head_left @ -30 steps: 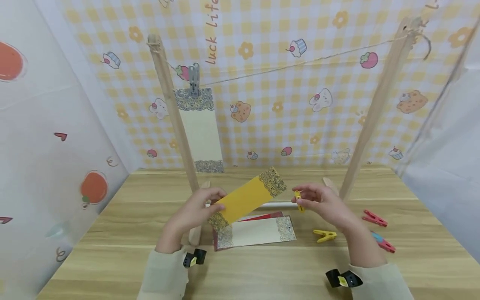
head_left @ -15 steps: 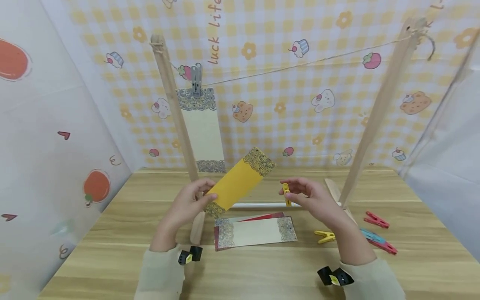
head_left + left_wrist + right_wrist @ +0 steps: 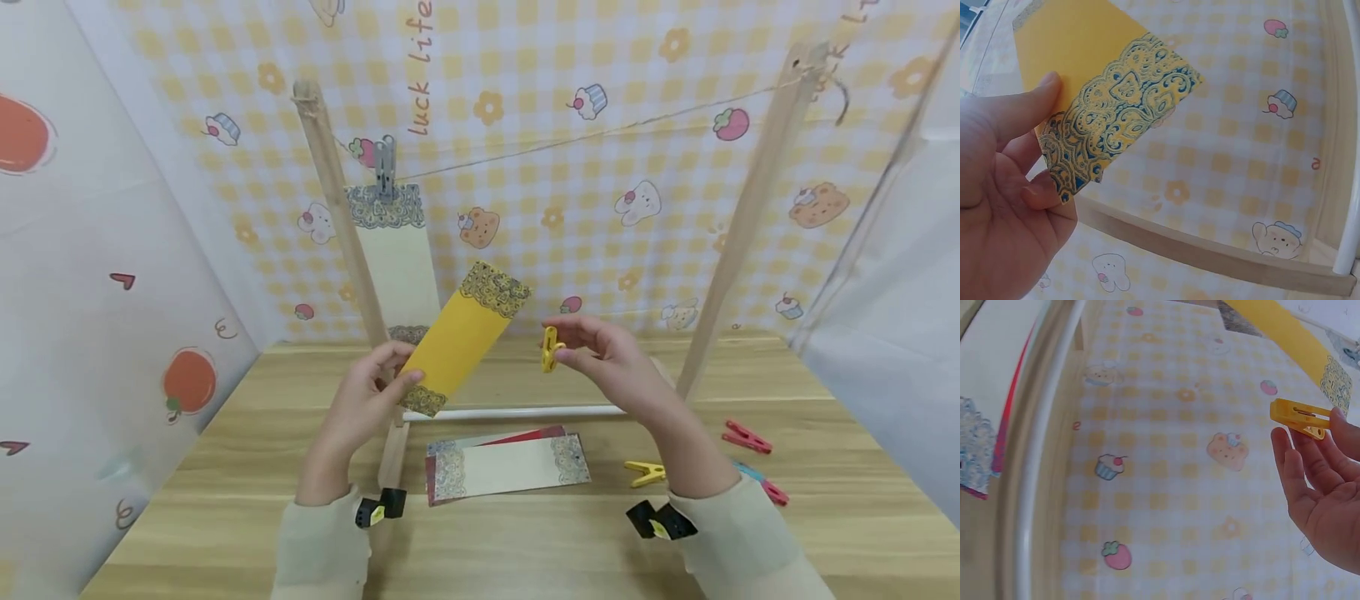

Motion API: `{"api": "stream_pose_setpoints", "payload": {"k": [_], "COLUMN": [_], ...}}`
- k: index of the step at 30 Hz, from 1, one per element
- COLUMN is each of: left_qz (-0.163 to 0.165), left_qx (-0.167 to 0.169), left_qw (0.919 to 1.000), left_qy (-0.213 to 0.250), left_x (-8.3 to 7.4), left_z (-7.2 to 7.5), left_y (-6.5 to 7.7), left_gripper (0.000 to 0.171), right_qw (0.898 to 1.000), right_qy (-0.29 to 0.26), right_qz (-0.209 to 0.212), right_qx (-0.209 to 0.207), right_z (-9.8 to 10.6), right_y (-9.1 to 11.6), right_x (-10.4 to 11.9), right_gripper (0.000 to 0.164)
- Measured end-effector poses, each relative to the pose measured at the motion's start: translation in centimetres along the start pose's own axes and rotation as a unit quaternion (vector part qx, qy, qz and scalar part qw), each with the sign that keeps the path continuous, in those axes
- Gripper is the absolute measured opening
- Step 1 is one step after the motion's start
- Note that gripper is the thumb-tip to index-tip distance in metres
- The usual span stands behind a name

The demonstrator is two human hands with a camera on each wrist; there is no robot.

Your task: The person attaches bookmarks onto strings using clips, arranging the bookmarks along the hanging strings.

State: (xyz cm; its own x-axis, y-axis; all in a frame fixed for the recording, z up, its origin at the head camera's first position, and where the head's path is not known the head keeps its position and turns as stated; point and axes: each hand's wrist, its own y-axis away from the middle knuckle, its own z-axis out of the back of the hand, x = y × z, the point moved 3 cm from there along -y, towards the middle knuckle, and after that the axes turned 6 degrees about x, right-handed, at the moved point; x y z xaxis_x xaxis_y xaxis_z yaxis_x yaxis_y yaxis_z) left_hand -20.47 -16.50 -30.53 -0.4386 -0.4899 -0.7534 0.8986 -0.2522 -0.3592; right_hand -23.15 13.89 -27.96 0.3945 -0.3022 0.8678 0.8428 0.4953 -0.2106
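My left hand (image 3: 369, 398) pinches a yellow paper card (image 3: 461, 333) with lace-patterned ends by its lower left edge. The card is tilted, its upper end leaning right, in front of a cream card (image 3: 397, 262) that hangs from a string (image 3: 592, 133) under a grey clothespin (image 3: 385, 171). To the right, my right hand (image 3: 611, 362) holds a yellow clothespin (image 3: 550, 350) between thumb and fingers, apart from the yellow card. In the right wrist view the clothespin (image 3: 1300, 416) lies sideways at the fingertips. The left wrist view shows my thumb (image 3: 1035, 100) on the card's face.
Two wooden posts (image 3: 341, 217) carry the string, with a white rod (image 3: 517, 412) low between them. A stack of patterned cards (image 3: 510, 468) lies on the table (image 3: 510, 550). At right are another yellow clothespin (image 3: 645, 473), a red one (image 3: 746, 437) and blue and red ones (image 3: 772, 492).
The yellow card has risen and turned more upright in my left hand. My right hand, with its yellow clothespin, has moved up and to the left.
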Motion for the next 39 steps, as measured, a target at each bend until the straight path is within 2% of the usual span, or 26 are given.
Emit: {"api": "stream_pose_setpoints", "payload": {"k": [6, 13, 20, 28, 32, 39], "left_qz": [-0.015, -0.026, -0.056, -0.090, -0.105, -0.095], "left_qx": [-0.048, -0.079, -0.134, -0.204, -0.214, -0.216], "left_qw": [0.9985, 0.9943, 0.9819, 0.9682, 0.9613, 0.9573], "left_qy": [0.020, 0.066, 0.121, 0.112, 0.138, 0.168], "left_x": [-0.4, -0.6, -1.1, -1.6, -1.8, -1.8], "left_z": [0.1, -0.3, -0.4, -0.4, -0.7, -1.3], "left_y": [-0.6, -1.0, -2.0, -2.5, -3.0, -3.1], "left_gripper": [0.015, 0.017, 0.019, 0.018, 0.021, 0.021], "right_qw": [0.999, 0.994, 0.989, 0.978, 0.973, 0.960], "right_qy": [0.018, 0.018, -0.008, -0.059, -0.067, -0.047], "right_qz": [0.048, 0.095, 0.130, 0.175, 0.198, 0.253], "right_qx": [-0.018, -0.048, -0.075, -0.094, -0.101, -0.109], "right_z": [0.2, 0.4, 0.6, 1.0, 1.2, 1.0], "right_y": [-1.4, -2.9, -4.0, -5.5, -6.4, -7.6], "right_x": [2.1, 4.7, 7.5, 10.4, 11.4, 13.3], "right_gripper": [0.037, 0.036, 0.034, 0.033, 0.030, 0.024]}}
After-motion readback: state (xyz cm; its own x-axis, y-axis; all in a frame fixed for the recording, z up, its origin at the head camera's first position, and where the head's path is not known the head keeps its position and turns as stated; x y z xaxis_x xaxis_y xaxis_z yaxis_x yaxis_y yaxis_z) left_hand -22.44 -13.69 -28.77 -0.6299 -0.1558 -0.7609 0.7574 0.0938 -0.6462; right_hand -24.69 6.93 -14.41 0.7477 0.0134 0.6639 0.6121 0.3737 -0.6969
